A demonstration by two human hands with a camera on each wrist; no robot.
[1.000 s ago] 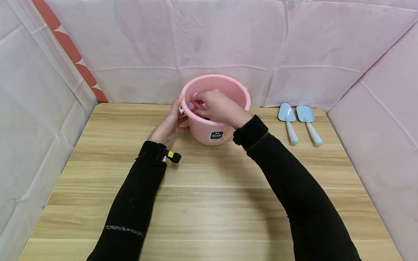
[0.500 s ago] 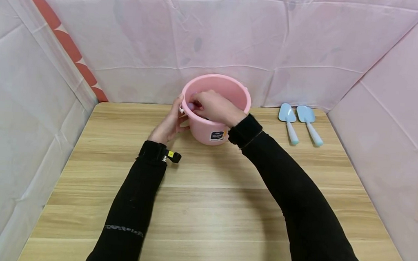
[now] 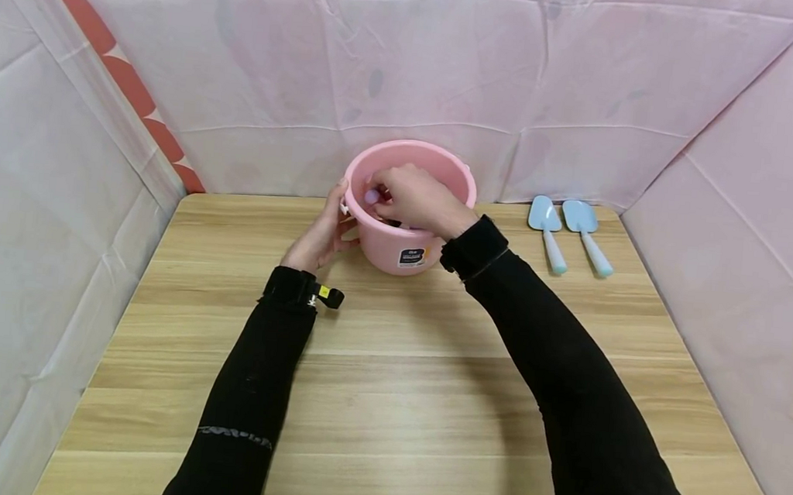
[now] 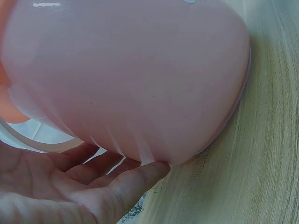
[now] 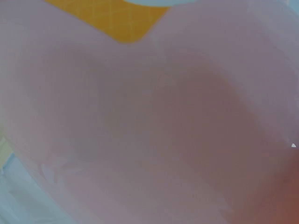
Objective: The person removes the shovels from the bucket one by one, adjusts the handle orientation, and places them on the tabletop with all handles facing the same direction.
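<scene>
Head view shows, nearest the camera, two black sleeves reaching forward over the light wooden worktop [image 3: 384, 402]; a small black and yellow device sits at the left cuff. Toward 12 o'clock on the worktop, close to its far edge, stands the round pink plastic bucket [image 3: 404, 244] with a small label on its near wall. The left hand [image 3: 320, 238] rests against the bucket's wall at its 9 o'clock side, the thumb up by the rim. Left wrist view confirms this grip: the fingers [image 4: 135, 179] lie fairly straight along the base of the pink wall [image 4: 140, 79], pressing it rather than curling round it, with the worktop [image 4: 266, 154] running past at 3 o'clock.

The right hand [image 3: 417, 199] reaches over the bucket's near rim into its mouth, fingers bent, and pinches a small pale lilac rounded piece [image 3: 371, 196] at the inner 9 o'clock side; what that piece is cannot be made out. Right wrist view is filled by blurred pink wall [image 5: 154, 130] and shows nothing of the fingers.

Further off at 2 o'clock, well apart from the bucket, two light blue plastic toy shovels [image 3: 569, 230] lie side by side near the far edge. Behind everything hangs a creased pink fabric backdrop [image 3: 410, 70], with an orange scalloped stripe [image 3: 113, 66] at 10 o'clock.
</scene>
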